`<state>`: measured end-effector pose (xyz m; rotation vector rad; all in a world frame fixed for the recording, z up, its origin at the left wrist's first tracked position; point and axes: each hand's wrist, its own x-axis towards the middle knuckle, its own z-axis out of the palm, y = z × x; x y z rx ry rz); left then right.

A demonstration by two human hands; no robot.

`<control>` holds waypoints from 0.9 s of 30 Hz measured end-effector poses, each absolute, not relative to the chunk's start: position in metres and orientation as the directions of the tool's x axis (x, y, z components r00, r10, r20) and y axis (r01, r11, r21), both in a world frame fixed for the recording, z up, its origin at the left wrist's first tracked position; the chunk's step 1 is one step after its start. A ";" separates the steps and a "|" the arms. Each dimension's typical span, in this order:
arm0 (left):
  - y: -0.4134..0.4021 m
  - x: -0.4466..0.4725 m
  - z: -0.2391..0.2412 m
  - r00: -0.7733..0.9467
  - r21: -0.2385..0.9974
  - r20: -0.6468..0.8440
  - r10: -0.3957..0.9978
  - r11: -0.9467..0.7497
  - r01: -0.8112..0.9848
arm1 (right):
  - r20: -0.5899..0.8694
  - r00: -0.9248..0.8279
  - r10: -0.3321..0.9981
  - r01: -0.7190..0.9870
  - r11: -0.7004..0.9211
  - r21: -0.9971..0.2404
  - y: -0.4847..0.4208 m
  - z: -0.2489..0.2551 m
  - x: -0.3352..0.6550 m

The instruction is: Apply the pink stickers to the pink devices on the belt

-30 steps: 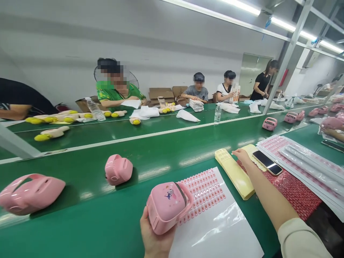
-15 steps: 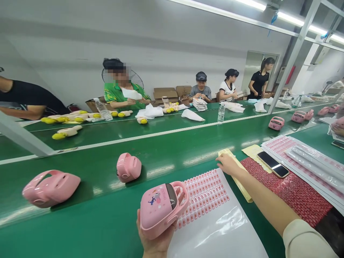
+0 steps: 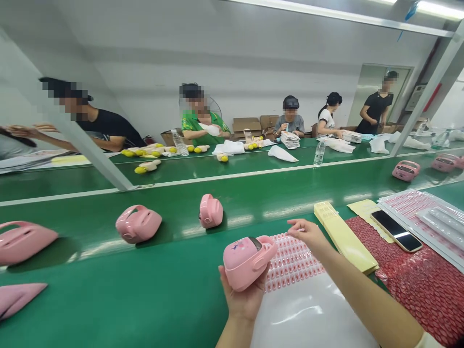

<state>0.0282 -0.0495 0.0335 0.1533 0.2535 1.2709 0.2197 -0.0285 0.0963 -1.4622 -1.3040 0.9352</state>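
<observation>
My left hand (image 3: 245,299) holds a pink case (image 3: 241,263) from below, its fingers wrapped round the base. The case has a carry handle, a dark window and a small printed picture on its front. My right hand (image 3: 308,237) hovers over the upper edge of a sheet of small red-and-clear oval stickers (image 3: 290,266), just right of the case. Its index finger and thumb point left, close together; anything between them is too small to make out. Beside that hand lies a stack of yellow paper strips (image 3: 344,237).
Several similar pink cases stand on the green belt, one (image 3: 211,211) ahead and another (image 3: 138,224) to the left. A phone (image 3: 396,231) rests on red patterned wrapping (image 3: 416,270) at right. A water bottle (image 3: 319,153) and co-workers are across the belt. A post (image 3: 78,130) stands at left.
The view has swung left, bringing more cases and another co-worker into sight. My right hand has moved from the yellow strips towards the case, which is tilted differently in my left hand.
</observation>
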 end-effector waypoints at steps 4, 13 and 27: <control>-0.054 0.038 0.045 0.212 0.230 -0.154 0.965 0.244 -0.942 | 0.035 0.086 0.996 -0.054 0.040 -0.998 -0.055 0.099 0.163; -0.057 0.046 0.057 0.172 0.165 -0.276 0.946 0.223 -0.961 | 0.065 0.176 0.982 0.089 0.050 -0.995 -0.057 0.103 0.144; -0.052 0.043 0.040 0.192 0.116 -0.052 0.980 0.197 -0.974 | 0.424 0.178 0.888 0.378 0.336 -0.863 -0.052 0.089 0.139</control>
